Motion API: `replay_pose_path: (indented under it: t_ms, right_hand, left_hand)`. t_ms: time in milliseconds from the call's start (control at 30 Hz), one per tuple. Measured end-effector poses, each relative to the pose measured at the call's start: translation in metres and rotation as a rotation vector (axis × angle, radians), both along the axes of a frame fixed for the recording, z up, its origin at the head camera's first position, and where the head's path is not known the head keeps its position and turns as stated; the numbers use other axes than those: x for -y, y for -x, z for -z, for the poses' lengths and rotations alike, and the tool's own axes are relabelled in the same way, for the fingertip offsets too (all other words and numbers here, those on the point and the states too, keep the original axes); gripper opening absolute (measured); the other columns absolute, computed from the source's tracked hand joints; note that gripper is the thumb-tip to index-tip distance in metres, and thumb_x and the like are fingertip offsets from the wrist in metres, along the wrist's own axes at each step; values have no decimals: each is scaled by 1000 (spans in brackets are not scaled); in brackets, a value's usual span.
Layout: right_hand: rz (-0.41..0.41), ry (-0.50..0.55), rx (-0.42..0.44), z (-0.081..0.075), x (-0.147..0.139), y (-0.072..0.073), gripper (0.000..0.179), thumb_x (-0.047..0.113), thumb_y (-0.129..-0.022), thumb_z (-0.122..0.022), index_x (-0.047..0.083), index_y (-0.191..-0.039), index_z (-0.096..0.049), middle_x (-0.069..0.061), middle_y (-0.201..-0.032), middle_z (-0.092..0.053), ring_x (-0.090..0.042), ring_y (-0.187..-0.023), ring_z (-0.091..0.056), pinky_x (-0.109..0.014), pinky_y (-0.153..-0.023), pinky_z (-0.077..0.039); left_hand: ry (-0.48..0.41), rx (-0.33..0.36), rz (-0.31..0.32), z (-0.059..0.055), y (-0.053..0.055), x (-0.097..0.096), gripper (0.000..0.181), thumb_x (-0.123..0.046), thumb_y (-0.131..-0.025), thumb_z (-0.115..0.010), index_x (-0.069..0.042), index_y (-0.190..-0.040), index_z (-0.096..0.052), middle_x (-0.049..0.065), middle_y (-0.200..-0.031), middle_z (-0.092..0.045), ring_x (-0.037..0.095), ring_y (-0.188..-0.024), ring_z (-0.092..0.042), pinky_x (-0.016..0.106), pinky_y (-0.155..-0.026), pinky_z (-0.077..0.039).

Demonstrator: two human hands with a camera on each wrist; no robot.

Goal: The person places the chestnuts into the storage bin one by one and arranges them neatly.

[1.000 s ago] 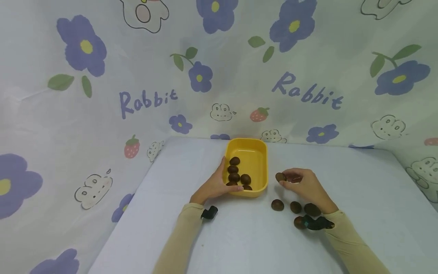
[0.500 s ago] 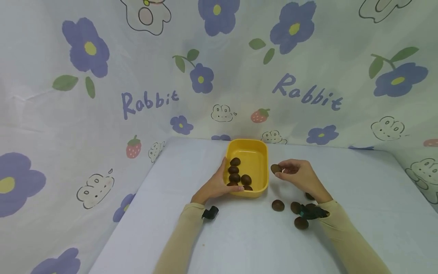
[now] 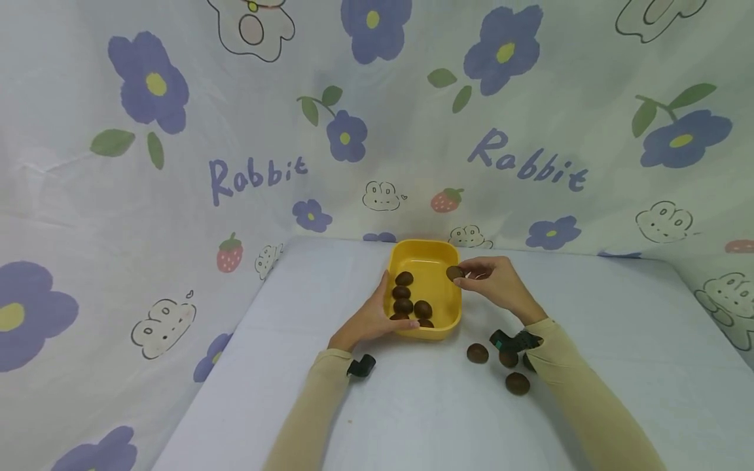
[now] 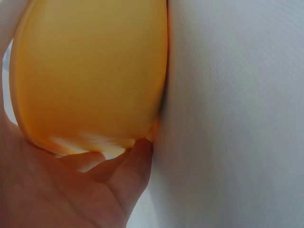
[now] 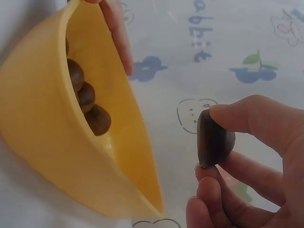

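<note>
Between the thumb and fingertips of my right hand is a dark brown chestnut, held over the right rim of a yellow plastic container. The right wrist view shows the nut's flat face and pointed tip. My left hand grips the container at its near left corner, thumb over the near rim and fingers along the left wall. Several chestnuts lie inside, mostly in a row down the left side; the thumb partly hides the nearest ones. In the left wrist view the container wall fills the space above my curled fingers.
More chestnuts lie on the white tabletop to the right of the container, some partly hidden by the right wrist's black camera and sleeve. A flower-patterned cloth hangs behind the table and along its left side.
My right hand has carried its chestnut left and away from me, from beside the container to above its right rim. The left hand and the container stay in place.
</note>
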State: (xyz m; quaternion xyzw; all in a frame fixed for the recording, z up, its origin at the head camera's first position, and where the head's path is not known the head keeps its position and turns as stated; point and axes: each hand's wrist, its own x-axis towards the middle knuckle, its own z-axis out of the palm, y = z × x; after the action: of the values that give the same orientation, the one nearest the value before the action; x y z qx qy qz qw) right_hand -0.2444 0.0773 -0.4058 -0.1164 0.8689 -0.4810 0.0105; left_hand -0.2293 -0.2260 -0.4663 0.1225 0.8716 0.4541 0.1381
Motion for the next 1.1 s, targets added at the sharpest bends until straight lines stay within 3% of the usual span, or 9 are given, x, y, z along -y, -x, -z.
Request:
replay_pose_path:
  t_ms: [233,433,900,1100]
  right_hand:
    - [-25,5,27,-1,20,15,45,29,-88,-82,3,-123,-74,-16,-113,-75,-27,-98,-67,-30,-83,-59]
    - [-41,-3,68,-1,37,25,48,30,-88,-83,1,-125,-73,-17,-116,-75,-25,-98,-70,-35,-87,-62]
    - [-66,-74,157,13,60,48,43,32,-83,-87,4,-114,-78,-15,-113,-78,-25,-98,-71,-34,-85,-61]
    - [-133,-125,138,20,65,54,33,23,-82,-88,3,-107,-80,-13,-105,-80,-23,-95,-69,-34,-86,-61]
  left_hand:
    - [-16,19,-1,0,-1,1,144,-64,-70,-88,-27,-166,12,2,-177,0,27,-163,-13,57,-131,-17]
    - [-17,-11,7,3,-1,2,147,-69,-67,-87,-23,-167,10,3,-177,-1,27,-163,-15,56,-131,-18]
    - [-7,-4,-1,2,-3,2,142,-66,-70,-87,-29,-167,10,1,-177,-3,28,-162,-17,59,-130,-20]
    - [16,12,2,-1,-3,0,137,-58,-76,-87,-29,-166,11,2,-177,-1,30,-163,-14,59,-130,-19]
